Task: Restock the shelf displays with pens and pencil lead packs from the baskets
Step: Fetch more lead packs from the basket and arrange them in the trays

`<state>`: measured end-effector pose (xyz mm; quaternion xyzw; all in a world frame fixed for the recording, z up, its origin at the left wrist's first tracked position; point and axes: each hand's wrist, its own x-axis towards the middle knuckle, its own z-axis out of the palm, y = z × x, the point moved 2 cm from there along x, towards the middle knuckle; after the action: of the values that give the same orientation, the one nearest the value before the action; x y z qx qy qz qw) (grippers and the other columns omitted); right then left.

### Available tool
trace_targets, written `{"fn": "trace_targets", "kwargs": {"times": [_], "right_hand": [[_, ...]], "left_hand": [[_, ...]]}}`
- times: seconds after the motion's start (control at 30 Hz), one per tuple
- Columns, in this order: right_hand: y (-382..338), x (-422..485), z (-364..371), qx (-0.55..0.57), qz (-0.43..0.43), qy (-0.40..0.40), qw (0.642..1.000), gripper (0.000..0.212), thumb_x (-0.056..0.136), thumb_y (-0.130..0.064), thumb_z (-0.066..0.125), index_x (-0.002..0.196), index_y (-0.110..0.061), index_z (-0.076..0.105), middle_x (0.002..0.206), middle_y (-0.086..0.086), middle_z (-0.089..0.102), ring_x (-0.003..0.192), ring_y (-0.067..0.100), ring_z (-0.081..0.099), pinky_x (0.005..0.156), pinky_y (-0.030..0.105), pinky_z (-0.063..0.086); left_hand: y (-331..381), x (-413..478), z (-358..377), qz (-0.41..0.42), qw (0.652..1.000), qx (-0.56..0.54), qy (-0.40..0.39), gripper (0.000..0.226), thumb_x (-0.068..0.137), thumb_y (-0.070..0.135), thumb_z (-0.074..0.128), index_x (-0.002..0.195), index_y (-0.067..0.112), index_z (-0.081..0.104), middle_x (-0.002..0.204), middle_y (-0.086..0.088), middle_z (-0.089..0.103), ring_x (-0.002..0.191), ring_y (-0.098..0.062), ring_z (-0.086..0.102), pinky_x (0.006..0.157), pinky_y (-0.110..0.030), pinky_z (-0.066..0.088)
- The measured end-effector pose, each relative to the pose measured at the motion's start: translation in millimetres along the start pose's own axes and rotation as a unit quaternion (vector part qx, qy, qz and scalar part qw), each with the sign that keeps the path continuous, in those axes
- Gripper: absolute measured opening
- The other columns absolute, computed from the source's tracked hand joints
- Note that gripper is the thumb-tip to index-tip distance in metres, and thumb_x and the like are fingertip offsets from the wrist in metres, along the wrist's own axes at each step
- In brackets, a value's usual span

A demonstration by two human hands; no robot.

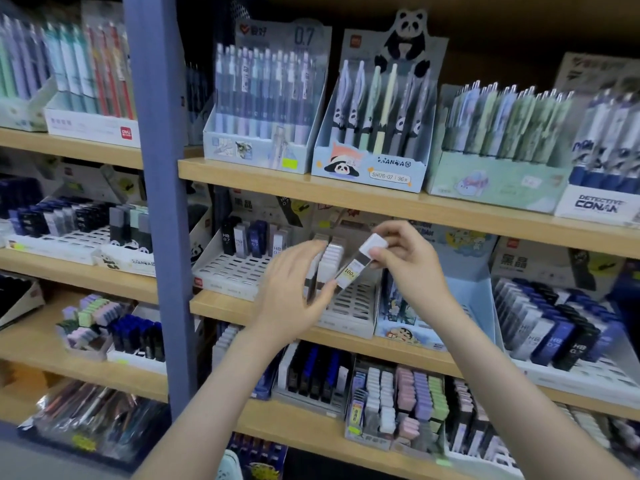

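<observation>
My right hand [408,261] pinches a white-capped pencil lead pack [360,263] with a yellow price sticker, tilted above a white slotted display tray [353,303] on the middle shelf. My left hand [294,289] holds a row of white lead packs [329,263] standing in that tray, with its fingers round their left side and its thumb on the near side. Left of it, another slotted tray [228,268] holds a few dark and grey HB 0.7 lead packs [254,242].
Pen display boxes line the upper shelf, among them a panda box [374,168]. A blue upright post [159,188] divides the shelving at left. More lead pack trays [554,334] fill the right and lower shelves. A bag of pens [93,420] lies at bottom left.
</observation>
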<state>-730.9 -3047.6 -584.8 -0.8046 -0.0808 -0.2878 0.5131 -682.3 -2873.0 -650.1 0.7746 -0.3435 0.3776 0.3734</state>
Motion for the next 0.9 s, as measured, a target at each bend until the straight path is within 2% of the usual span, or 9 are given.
{"fn": "trace_targets", "kwargs": {"times": [0.1,0.2,0.3,0.4,0.53,0.63,0.77,0.9], "right_hand": [[5,7,0,-0.080,0.010,-0.009,0.997,0.025,0.088,-0.007,0.062,0.089,-0.031,0.055,0.090,0.000,0.062,0.077,0.013,0.064,0.075,0.027,0.054],[5,19,1,-0.188,0.006,-0.057,0.980,0.020,0.087,-0.010,0.064,0.090,-0.029,0.056,0.090,-0.008,0.059,0.080,0.004,0.057,0.071,0.014,0.047],[8,27,1,-0.250,-0.008,-0.102,0.963,0.014,0.087,-0.016,0.065,0.090,-0.028,0.057,0.092,-0.010,0.060,0.086,0.005,0.056,0.068,0.009,0.041],[15,28,-4,-0.233,0.003,-0.115,0.966,0.017,0.086,-0.016,0.066,0.087,-0.031,0.058,0.094,-0.005,0.063,0.086,0.011,0.059,0.070,0.014,0.043],[23,33,-10,-0.166,0.055,-0.125,0.977,0.017,0.086,-0.011,0.066,0.088,-0.026,0.061,0.091,0.009,0.064,0.081,0.023,0.057,0.072,0.025,0.046],[25,40,-15,-0.118,0.095,-0.120,0.981,0.018,0.083,-0.006,0.069,0.083,-0.022,0.062,0.088,0.004,0.061,0.078,0.016,0.054,0.065,0.016,0.043],[29,53,-19,-0.189,0.089,-0.094,0.973,0.015,0.081,-0.012,0.072,0.088,-0.021,0.063,0.084,-0.005,0.066,0.075,0.009,0.059,0.063,0.015,0.044],[38,62,-16,-0.189,0.102,-0.094,0.972,0.017,0.080,-0.015,0.073,0.091,-0.023,0.062,0.092,-0.003,0.068,0.087,0.014,0.062,0.069,0.023,0.046]], "left_hand": [[-9,-6,17,0.056,0.995,0.073,-0.034,0.058,0.088,0.044,0.053,0.138,0.017,0.044,0.141,-0.002,0.047,0.131,-0.016,0.039,0.114,-0.034,0.020],[-15,-12,31,0.076,0.986,0.132,-0.062,0.062,0.086,0.049,0.053,0.139,0.019,0.042,0.145,-0.003,0.043,0.134,-0.017,0.036,0.116,-0.034,0.011],[-20,-14,39,0.080,0.983,0.155,-0.060,0.066,0.083,0.052,0.057,0.137,0.017,0.044,0.143,-0.005,0.043,0.134,-0.020,0.035,0.114,-0.037,0.014],[-21,-15,44,0.083,0.981,0.169,-0.041,0.067,0.082,0.053,0.058,0.136,0.016,0.046,0.142,-0.007,0.044,0.134,-0.023,0.035,0.111,-0.042,0.023],[-24,-18,50,0.087,0.979,0.182,-0.025,0.068,0.084,0.054,0.056,0.138,0.015,0.044,0.144,-0.009,0.043,0.136,-0.025,0.035,0.111,-0.045,0.023],[-24,-17,53,0.095,0.979,0.180,-0.003,0.067,0.083,0.053,0.057,0.136,0.014,0.044,0.143,-0.011,0.044,0.135,-0.026,0.037,0.111,-0.046,0.023],[-24,-11,52,0.128,0.974,0.181,0.044,0.063,0.079,0.052,0.061,0.128,0.013,0.053,0.136,-0.011,0.052,0.128,-0.025,0.044,0.107,-0.045,0.027],[-30,0,51,0.170,0.965,0.192,0.050,0.066,0.077,0.055,0.061,0.128,0.014,0.052,0.130,-0.012,0.058,0.124,-0.024,0.048,0.105,-0.045,0.029]]}}
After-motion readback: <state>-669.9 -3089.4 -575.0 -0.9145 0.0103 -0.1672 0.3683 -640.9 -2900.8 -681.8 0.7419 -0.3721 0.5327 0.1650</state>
